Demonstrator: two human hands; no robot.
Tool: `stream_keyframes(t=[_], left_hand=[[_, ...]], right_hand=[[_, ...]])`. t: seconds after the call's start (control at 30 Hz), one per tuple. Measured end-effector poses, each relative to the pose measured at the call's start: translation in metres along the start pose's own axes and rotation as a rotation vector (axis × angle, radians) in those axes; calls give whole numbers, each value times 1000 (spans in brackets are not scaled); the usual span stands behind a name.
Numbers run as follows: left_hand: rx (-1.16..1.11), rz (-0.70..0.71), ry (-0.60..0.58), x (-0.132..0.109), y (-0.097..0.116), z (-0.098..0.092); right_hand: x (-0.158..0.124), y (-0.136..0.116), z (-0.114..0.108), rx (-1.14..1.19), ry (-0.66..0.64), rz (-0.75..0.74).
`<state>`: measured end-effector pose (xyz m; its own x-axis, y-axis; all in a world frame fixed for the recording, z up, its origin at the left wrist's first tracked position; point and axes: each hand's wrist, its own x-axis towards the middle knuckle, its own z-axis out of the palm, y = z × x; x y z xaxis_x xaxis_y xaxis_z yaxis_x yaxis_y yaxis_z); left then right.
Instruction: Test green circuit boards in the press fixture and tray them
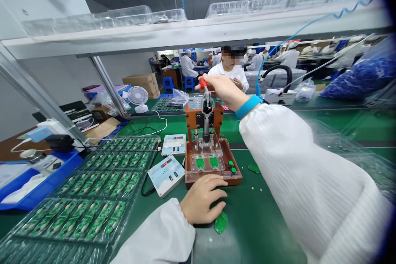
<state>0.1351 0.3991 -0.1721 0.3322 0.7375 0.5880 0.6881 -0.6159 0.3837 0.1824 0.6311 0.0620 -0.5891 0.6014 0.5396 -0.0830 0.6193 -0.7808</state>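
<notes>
The right hand (pixel 225 91) reaches over the far side of the worktop, its grip clamped on the red handle (pixel 202 82) of a toggle clamp (pixel 206 120). The clamp's plunger points straight down at a clear acrylic plate (pixel 207 163), which carries two green circuit boards (pixel 206 162) side by side on a brown test fixture (pixel 213 179). The right hand is the nearer to the clamp, and a blue wrist strap (pixel 247 106) circles that wrist.

The left hand (pixel 202 198) lies just in front of the fixture, its grip loosely curled and apart, with nothing visible in it. A loose green circuit board (pixel 220 222) lies just beside its fingertips, on the near part of the worktop, its long axis running roughly away from the person. Another green board (pixel 253 168) lies right of the fixture.

Two digital counters (pixel 169 165) sit left of the fixture, and trays of green circuit-board strips (pixel 93 198) run along the worktop's left edge. Beyond the far edge, a co-worker (pixel 229 75) sits in white.
</notes>
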Motion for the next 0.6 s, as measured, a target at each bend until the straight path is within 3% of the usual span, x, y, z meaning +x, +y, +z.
stream_keyframes(t=[0.1, 0.27, 0.4, 0.6], left_hand=[[-4, 2, 0, 0, 0, 1], [8, -8, -17, -2, -1, 3], [18, -11, -30, -2, -1, 3], [-4, -24, -34, -1, -1, 3]], right_hand=[[-16, -22, 1, 64, -3, -133], [-94, -54, 9, -134, 180, -430], [-139, -53, 16, -368, 219, -561], [-153, -40, 19, -465, 217, -595]])
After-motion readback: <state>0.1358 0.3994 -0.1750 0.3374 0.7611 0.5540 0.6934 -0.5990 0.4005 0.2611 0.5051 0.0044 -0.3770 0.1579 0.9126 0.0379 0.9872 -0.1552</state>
